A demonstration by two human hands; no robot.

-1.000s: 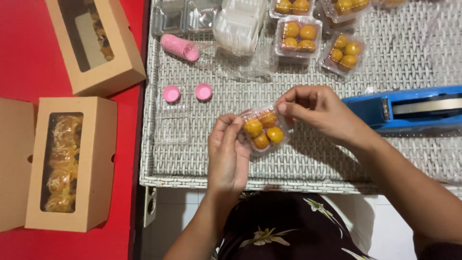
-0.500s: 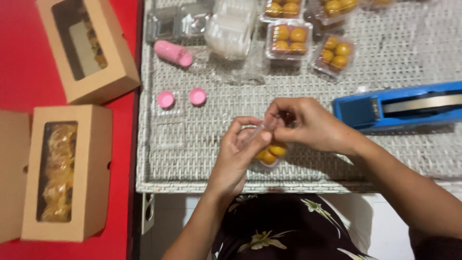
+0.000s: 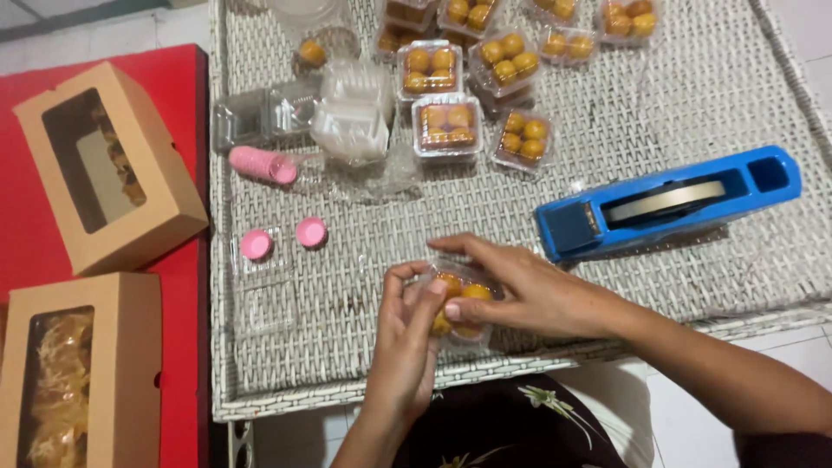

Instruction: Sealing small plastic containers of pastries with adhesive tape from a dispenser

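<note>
Our left hand [image 3: 407, 334] and right hand [image 3: 520, 290] pinch shut a small clear clamshell of yellow pastry balls [image 3: 459, 299] at the white wicker table's [image 3: 607, 173] near edge. Several filled clamshells [image 3: 446, 126] sit beyond; empty trays [image 3: 351, 113] and pink paper cups [image 3: 310, 231] remain.

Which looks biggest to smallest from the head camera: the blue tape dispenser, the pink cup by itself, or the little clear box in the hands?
1. Blue tape dispenser
2. Clear box, partly hidden by both hands
3. Pink cup
</note>
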